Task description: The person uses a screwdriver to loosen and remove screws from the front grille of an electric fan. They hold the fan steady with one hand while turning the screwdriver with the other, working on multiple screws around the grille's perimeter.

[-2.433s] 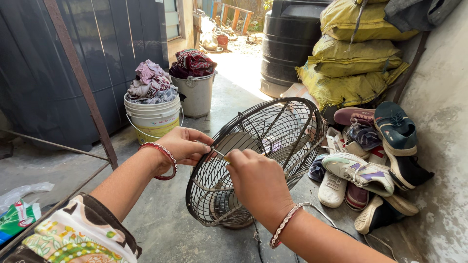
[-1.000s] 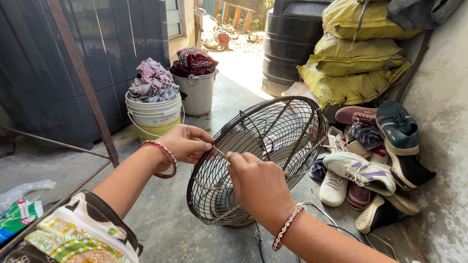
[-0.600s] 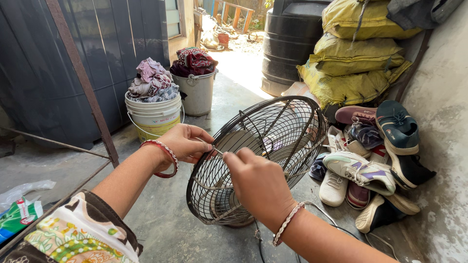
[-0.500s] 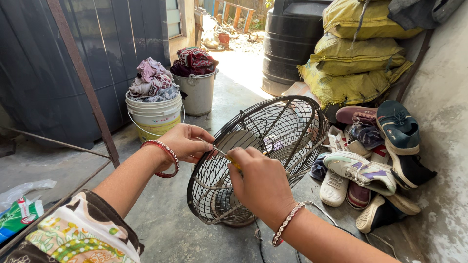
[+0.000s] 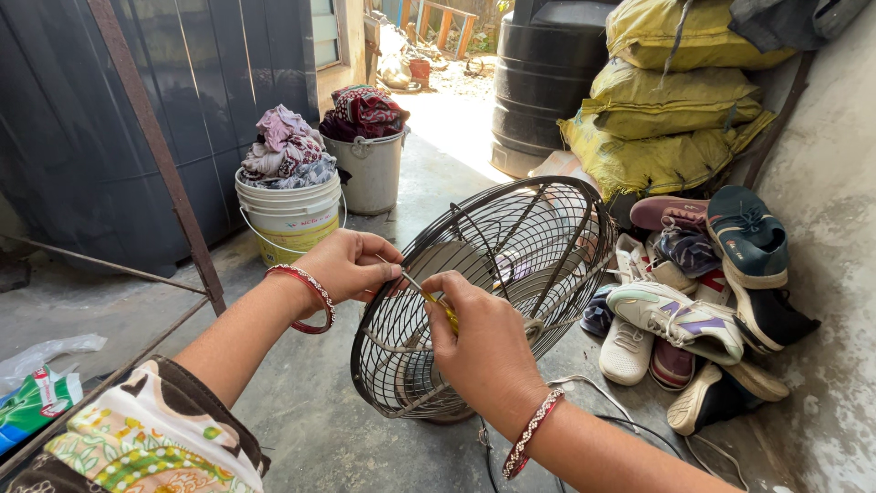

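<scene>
A white bucket (image 5: 289, 215) heaped with clothes is standing at the left, a grey bucket (image 5: 373, 169) just behind it. The left hand (image 5: 349, 265) is pinching the rim of the wire fan guard (image 5: 493, 292), which is sitting tilted on the concrete floor (image 5: 319, 429) at the centre. The right hand (image 5: 484, 342) is closing around a yellow-handled screwdriver (image 5: 436, 306), its shaft reaching toward the left fingers. A pile of shoes (image 5: 703, 301) is lying against the wall at the right.
</scene>
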